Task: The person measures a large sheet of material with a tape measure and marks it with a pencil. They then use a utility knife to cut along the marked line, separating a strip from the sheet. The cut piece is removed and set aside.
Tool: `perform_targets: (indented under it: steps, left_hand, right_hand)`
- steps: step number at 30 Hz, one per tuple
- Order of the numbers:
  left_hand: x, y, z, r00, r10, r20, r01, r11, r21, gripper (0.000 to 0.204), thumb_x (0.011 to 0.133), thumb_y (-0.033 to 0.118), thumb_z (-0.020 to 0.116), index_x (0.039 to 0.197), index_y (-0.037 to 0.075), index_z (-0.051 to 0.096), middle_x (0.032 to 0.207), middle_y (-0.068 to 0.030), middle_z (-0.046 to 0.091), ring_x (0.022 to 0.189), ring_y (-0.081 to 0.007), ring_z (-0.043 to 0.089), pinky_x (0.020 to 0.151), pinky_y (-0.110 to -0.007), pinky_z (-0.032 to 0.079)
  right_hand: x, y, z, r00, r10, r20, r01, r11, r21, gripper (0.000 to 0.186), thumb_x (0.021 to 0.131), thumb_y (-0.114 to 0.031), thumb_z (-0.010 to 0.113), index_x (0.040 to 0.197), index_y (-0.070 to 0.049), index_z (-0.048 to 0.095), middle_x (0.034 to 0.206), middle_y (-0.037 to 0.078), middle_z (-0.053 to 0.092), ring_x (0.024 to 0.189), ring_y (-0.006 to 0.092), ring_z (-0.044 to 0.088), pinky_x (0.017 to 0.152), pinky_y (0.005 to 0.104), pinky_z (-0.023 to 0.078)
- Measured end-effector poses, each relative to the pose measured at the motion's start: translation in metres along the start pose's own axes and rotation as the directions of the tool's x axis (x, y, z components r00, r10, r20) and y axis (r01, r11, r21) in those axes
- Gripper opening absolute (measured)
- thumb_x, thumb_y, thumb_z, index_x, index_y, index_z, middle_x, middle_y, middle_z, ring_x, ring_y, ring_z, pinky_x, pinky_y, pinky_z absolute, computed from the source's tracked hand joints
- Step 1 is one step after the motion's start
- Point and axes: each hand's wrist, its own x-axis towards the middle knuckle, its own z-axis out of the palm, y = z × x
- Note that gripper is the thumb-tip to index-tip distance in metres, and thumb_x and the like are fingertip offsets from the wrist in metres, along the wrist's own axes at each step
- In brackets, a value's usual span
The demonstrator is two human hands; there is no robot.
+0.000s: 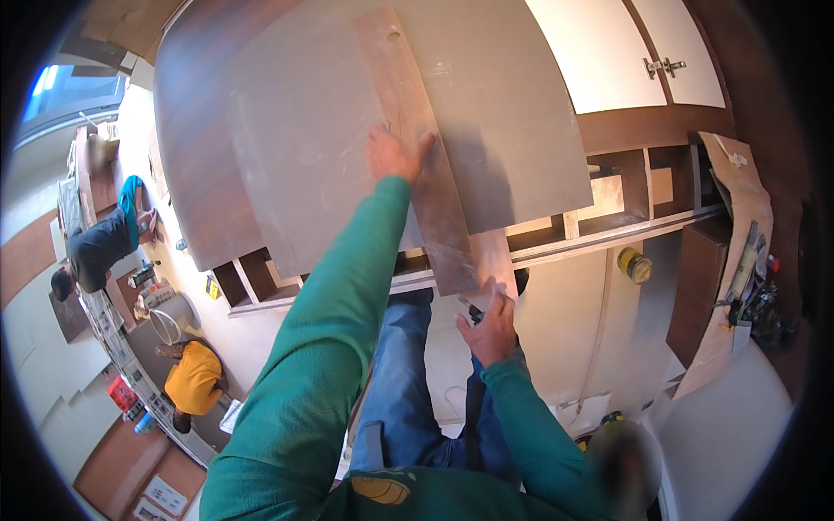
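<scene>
A long reddish-brown wooden board [443, 208] lies across a large grey sheet [304, 113], its near end jutting past the sheet's edge. My left hand [398, 156] spans the board's width near its middle, thumb at the right edge and fingers at the left. A paler wooden strip [493, 256] shows beside the board's near end, partly covered by it. My right hand [493, 328] grips the near end of this strip, fingers on top; its underside is hidden. A small dark object at my right thumb is too unclear to name.
Under the sheet is a wooden frame with open compartments [621, 195]. White hinged doors [599, 52] lie at the far right. A yellow tin [634, 266] and leaning cardboard [738, 200] are to the right. Two people are at left, one in an orange shirt [193, 379] near a bucket [174, 319].
</scene>
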Motion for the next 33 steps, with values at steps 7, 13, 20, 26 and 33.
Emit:
perform_targets:
  steps: [7,13,20,26,33]
  left_hand:
    - [0.058,0.046,0.027,0.979,-0.189,0.071,0.178,0.973,0.144,0.143,0.06,0.064,0.097,0.16,-0.006,0.024,0.145,-0.0253,0.045,0.137,-0.0387,0.045,0.104,-0.052,0.051]
    - [0.06,0.041,0.029,0.978,-0.203,0.04,0.196,0.972,0.129,0.15,0.06,0.059,0.099,0.165,-0.006,0.014,0.147,-0.0246,0.043,0.137,-0.0377,0.044,0.107,-0.05,0.048]
    - [0.063,0.032,0.031,0.984,-0.176,0.028,0.173,0.982,0.074,0.147,0.063,0.054,0.1,0.164,-0.009,0.015,0.147,-0.0244,0.044,0.136,-0.0367,0.045,0.11,-0.048,0.045]
    - [0.063,0.031,0.037,0.992,-0.122,0.017,0.119,0.987,0.107,0.144,0.065,0.057,0.097,0.162,-0.013,0.017,0.146,-0.0276,0.045,0.137,-0.0404,0.045,0.112,-0.049,0.045]
    - [0.064,0.033,0.044,0.993,-0.11,0.033,0.104,0.984,0.147,0.143,0.068,0.056,0.094,0.163,-0.014,0.013,0.144,-0.0273,0.043,0.132,-0.0397,0.047,0.107,-0.05,0.046]
  right_hand:
    - [0.042,-0.033,0.07,0.994,0.08,-0.074,-0.086,0.992,-0.093,0.126,0.07,-0.044,0.098,0.161,0.003,0.026,0.148,0.034,0.042,0.134,0.047,0.051,0.112,0.0461,0.049]
    - [0.047,-0.033,0.082,0.983,0.158,-0.094,-0.168,0.98,-0.107,0.122,0.07,-0.041,0.098,0.16,0.002,0.028,0.148,0.032,0.041,0.134,0.0463,0.051,0.111,0.0455,0.05]
    - [0.047,-0.029,0.081,0.986,0.146,-0.075,-0.154,0.982,-0.113,0.12,0.07,-0.039,0.097,0.161,0.001,0.029,0.149,0.032,0.04,0.134,0.047,0.051,0.112,0.046,0.05]
    - [0.046,-0.026,0.084,0.988,0.103,-0.113,-0.116,0.986,-0.12,0.12,0.07,-0.039,0.097,0.16,0.001,0.029,0.147,0.031,0.041,0.132,0.0468,0.053,0.111,0.0464,0.051]
    - [0.048,-0.027,0.079,0.989,0.104,-0.109,-0.114,0.989,-0.097,0.12,0.069,-0.039,0.098,0.16,0.001,0.029,0.145,0.032,0.042,0.132,0.047,0.053,0.111,0.0458,0.051]
